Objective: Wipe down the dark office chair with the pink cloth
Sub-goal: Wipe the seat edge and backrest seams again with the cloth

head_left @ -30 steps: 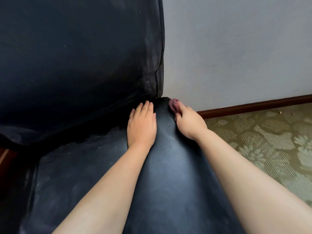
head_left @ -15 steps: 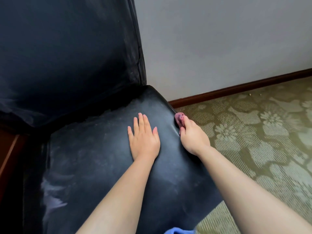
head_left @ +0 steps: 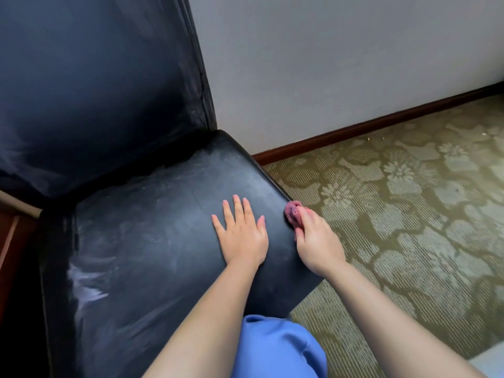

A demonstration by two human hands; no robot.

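Dark office chair (head_left: 141, 241) fills the left half of the view; backrest up at 10-11 o'clock, seat spreading from centre down to 7 o'clock; pale dusty smears on the seat, heaviest streak at 8 o'clock near its left edge.

Left hand (head_left: 241, 236) lies flat, palm down, on the seat's right part, just right of centre; fingers straight and slightly spread, pointing to 12 o'clock; holds nothing, only rests on the leather.

Right hand (head_left: 317, 241) at approx 3 o'clock from the left hand, close beside it but apart; sits on the seat's right rim, fingers curled down over the side; grips the pink cloth (head_left: 291, 215), bunched small, only a wad showing at the fingertips, toward 11 o'clock of the hand; cloth touches the seat edge where the top rolls over to the side; rest of cloth hidden under the hand.

Both forearms come in bare from 5-6 o'clock; blue garment (head_left: 278, 350) at 6 o'clock betw. them, in front of the seat's front edge.

Patterned green carpet (head_left: 409, 214) at 3-4 o'clock; dark wood skirting board (head_left: 368, 126) running toward 2 o'clock; pale wall (head_left: 341, 55) at 1 o'clock; strip of reddish wood (head_left: 11, 241) at 9 o'clock, left of the chair.
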